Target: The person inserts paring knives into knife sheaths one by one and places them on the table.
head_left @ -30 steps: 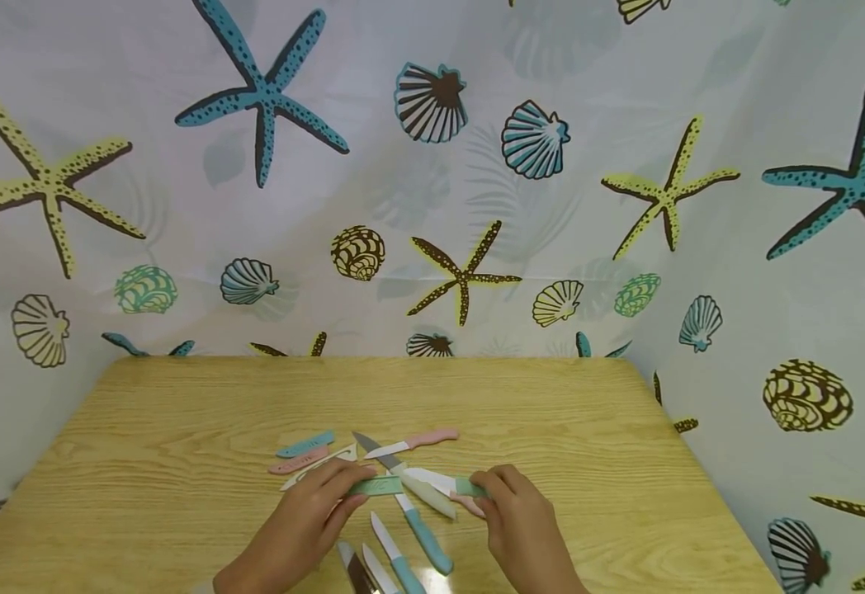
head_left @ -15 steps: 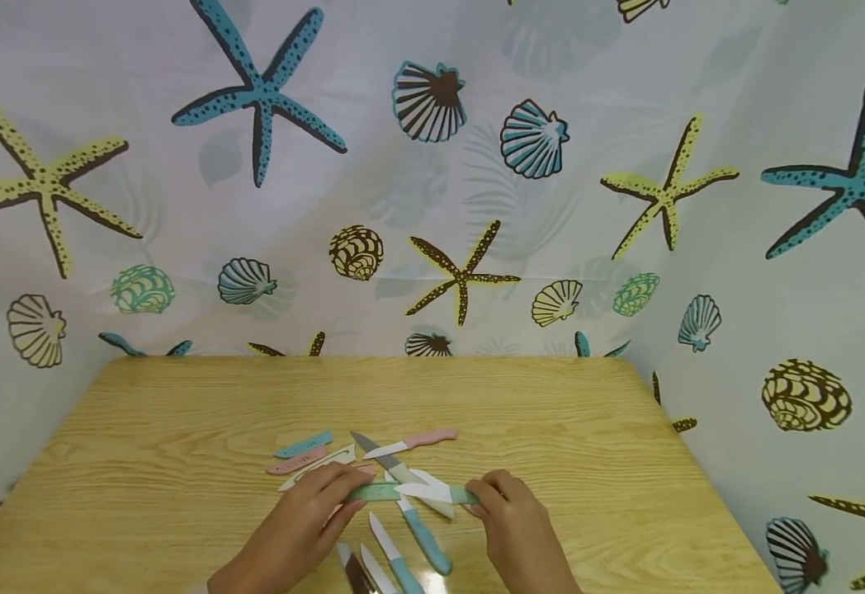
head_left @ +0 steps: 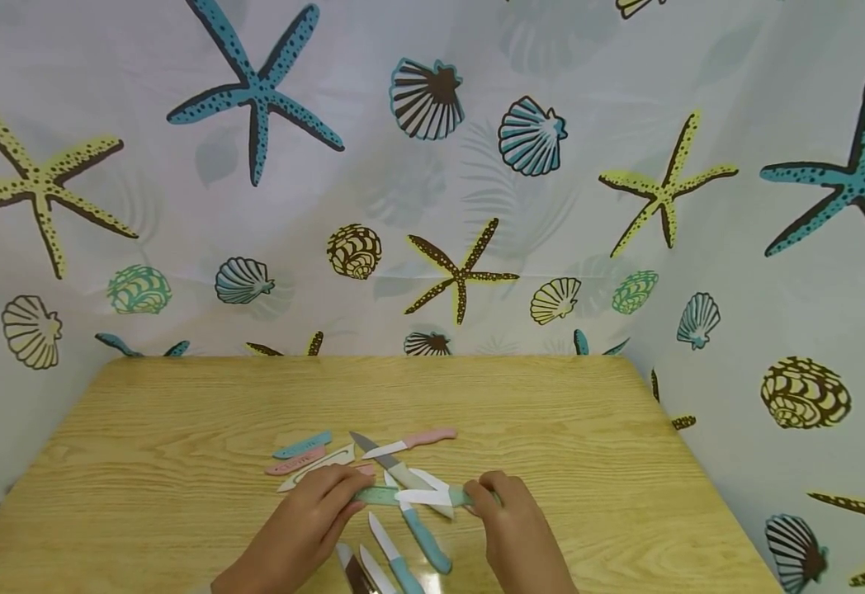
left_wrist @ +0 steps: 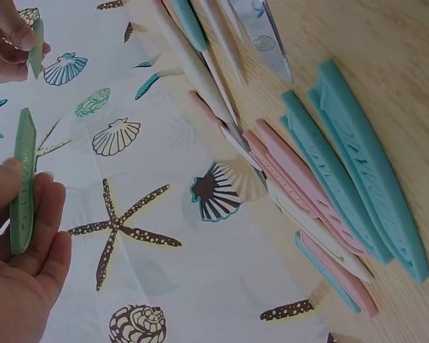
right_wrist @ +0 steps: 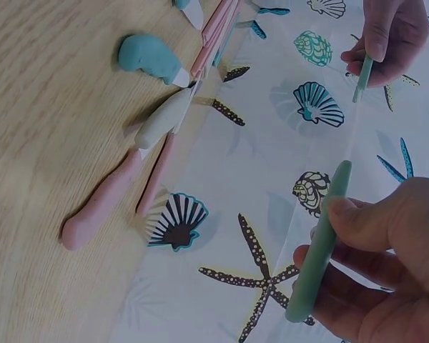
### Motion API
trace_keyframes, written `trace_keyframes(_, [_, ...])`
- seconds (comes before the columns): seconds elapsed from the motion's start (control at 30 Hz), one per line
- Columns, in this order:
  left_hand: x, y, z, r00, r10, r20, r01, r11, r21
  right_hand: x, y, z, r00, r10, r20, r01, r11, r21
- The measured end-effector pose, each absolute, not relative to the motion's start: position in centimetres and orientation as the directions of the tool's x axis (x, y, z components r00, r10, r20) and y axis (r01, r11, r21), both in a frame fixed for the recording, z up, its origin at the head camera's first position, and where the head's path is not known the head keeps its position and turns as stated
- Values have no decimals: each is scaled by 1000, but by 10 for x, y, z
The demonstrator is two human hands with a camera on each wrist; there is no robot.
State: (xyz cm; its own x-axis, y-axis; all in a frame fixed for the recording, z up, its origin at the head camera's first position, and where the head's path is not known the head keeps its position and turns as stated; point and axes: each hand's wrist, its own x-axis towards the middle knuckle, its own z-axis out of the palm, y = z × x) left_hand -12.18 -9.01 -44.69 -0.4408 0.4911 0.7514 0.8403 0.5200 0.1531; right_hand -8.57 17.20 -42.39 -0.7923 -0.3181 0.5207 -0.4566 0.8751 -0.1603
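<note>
My left hand [head_left: 309, 524] pinches a pale green knife sheath [head_left: 380, 495] between thumb and fingers, held above the table. My right hand [head_left: 519, 528] grips the green handle [right_wrist: 318, 261] of a small paring knife, whose white blade [head_left: 427, 497] points left. In the head view the blade tip overlaps the sheath's right end; whether it is inside or just in front I cannot tell. Against the white cloth the blade hardly shows in the wrist views. Below the hands lie a blue-handled knife [head_left: 427, 540] and a cream-handled knife [head_left: 403, 474].
A pink-handled knife [head_left: 432, 437] lies behind. Blue [head_left: 302, 445], pink [head_left: 296, 462] and cream [head_left: 317, 468] sheaths lie at the left. Several more blades point up near the front edge, among them another blue-handled knife [head_left: 403, 573]. A patterned cloth [head_left: 432, 181] encloses the wooden table [head_left: 588, 429].
The green knife's blade has come down from a slant to nearly level, lining up with the sheath's end. Both hands keep their grip and have shifted only slightly.
</note>
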Motion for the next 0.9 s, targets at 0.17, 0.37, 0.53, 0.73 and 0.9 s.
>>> trace_keyframes(0.17, [-123,-87,-449,-410,484,773,860,488,150,-85,169,-424,-777,-330,536,-475,866,-156])
trace_keyframes(0.37, [-121,-84,-447,-434,481,762,853,493,174,-88,166,-425,-739,-372,561,-522,843,-128])
trace_keyframes(0.53, [-119,-80,-447,-437,496,750,856,487,177,-88,159,-426,-722,-397,567,-545,831,-112])
trace_keyframes(0.73, [-117,-76,-449,-418,511,751,875,450,180,-86,150,-425,-714,-433,550,-562,823,-82])
trace_keyframes(0.9, [-116,-75,-450,-419,516,747,883,422,204,-84,146,-425,-721,-450,528,-563,824,-67])
